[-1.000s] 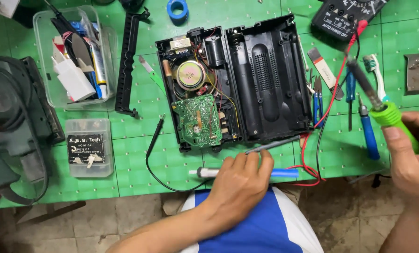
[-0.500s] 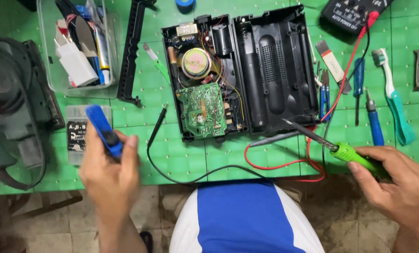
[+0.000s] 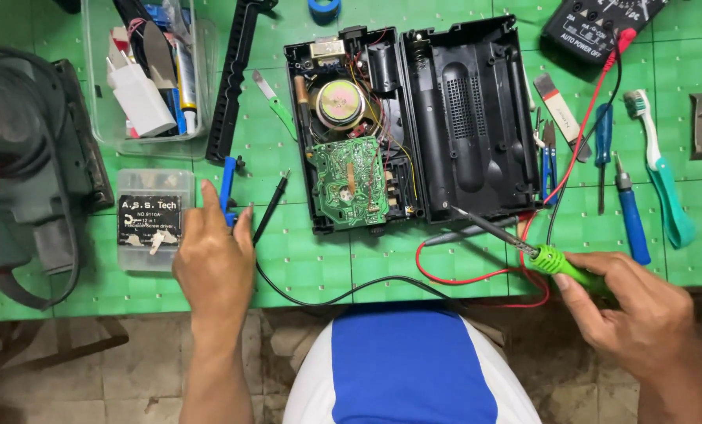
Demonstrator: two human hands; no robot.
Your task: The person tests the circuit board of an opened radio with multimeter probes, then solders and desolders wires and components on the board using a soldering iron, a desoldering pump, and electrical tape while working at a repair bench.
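- Nearest to us, our left hand (image 3: 213,259) rests palm down at the front edge of the green gridded cutting mat (image 3: 304,259), fingers closed around a slim blue plastic-handled tool (image 3: 227,188) whose upper end sticks out above the knuckles.
- Our right hand (image 3: 641,314) is clamped on the bright green handle of a soldering iron (image 3: 524,243); its thin dark metal tip points up and left and ends just at the lower edge of the open black plastic radio case (image 3: 461,118).
- The two hands are well apart, one on each side of the case.
- A black probe lead (image 3: 268,208) lies just beside the left hand, and a red wire (image 3: 461,279) loops near the iron.
- Left of the left hand sits a small clear plastic box of screwdriver bits (image 3: 148,220).
- Inside the case we see a green circuit board (image 3: 349,177) and, above it, a round speaker (image 3: 340,102).
- To the right of the case lie blue-handled screwdrivers (image 3: 630,216) and a teal toothbrush (image 3: 661,173).
- Farthest away, a clear plastic tub of odds and ends (image 3: 142,78) stands at the left and a black multimeter (image 3: 602,23) at the right.
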